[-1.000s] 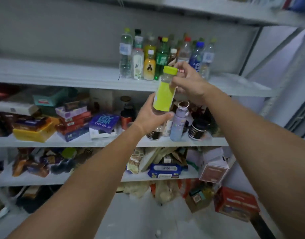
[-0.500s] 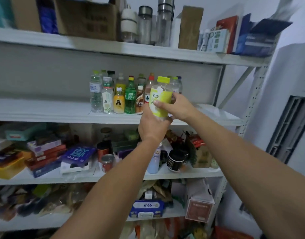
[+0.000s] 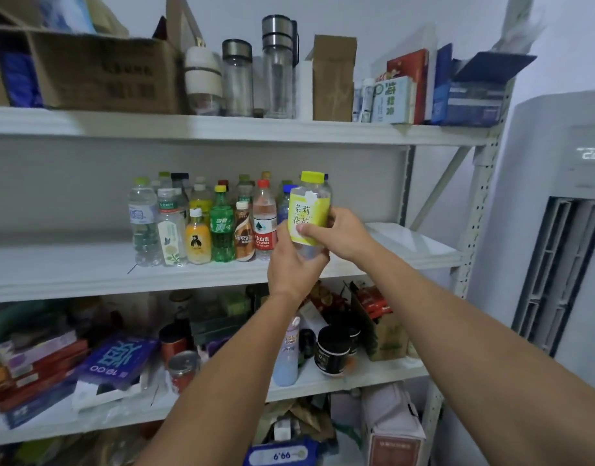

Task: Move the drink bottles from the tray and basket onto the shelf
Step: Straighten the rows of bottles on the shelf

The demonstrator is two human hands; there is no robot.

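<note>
Currently the clear plastic drink bottle with the yellow label and yellow-green cap point(image 3: 308, 213) is held upright in both hands in front of the white middle shelf board point(image 3: 88, 274), at the right end of the group of drink bottles point(image 3: 205, 227) that stands on the board; its base is hidden behind the left hand, so whether it touches the board cannot be told. The left hand point(image 3: 291, 267) grips the lower body from beneath, fingers curled round it; the right hand point(image 3: 345, 235) grips the labelled part, thumb pressed on the label front, fingers wrapped round the far side.

The step in hand is judged to be the set-down. Recommended procedure:

1. Aim for the bare board to the right of the red-capped water bottle point(image 3: 264, 223); this neighbour stands just beside the held bottle, and a sideways knock would probably topple it into the row.
2. Hold the bottle vertical; lower it straight down, not at a slant.
3. Slide the left hand out from under the base before contact; otherwise the fingers are likely to be trapped or the bottle left tilted.
4. Steady the body with the right hand until the base sits flat; then loosen the fingers and draw the hand back along the open right side, away from the row.
</note>
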